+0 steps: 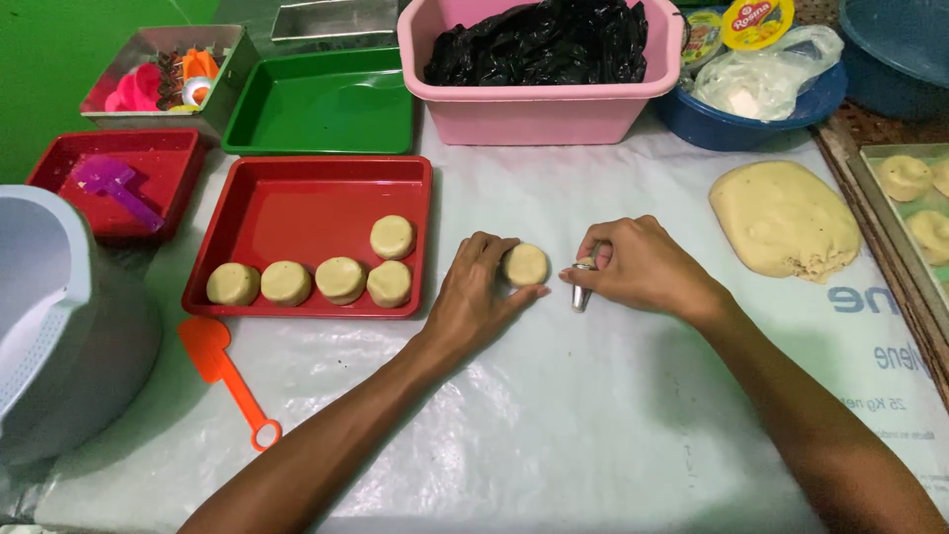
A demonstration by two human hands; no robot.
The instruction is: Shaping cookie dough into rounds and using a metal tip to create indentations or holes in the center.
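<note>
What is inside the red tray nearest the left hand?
The red tray holds five round dough discs: four in a row along its near side, one behind them at the right. Its remaining floor is bare; nothing there is covered.

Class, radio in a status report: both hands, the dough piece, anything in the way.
Left hand cupping round dough piece on the plastic sheet. Right hand gripping small metal tool beside it. Nothing between them.

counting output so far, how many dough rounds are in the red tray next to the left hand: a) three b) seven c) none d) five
d: the red tray holds five dough rounds, four in a row and one behind, while the left hand touches a sixth round on the table.
</note>
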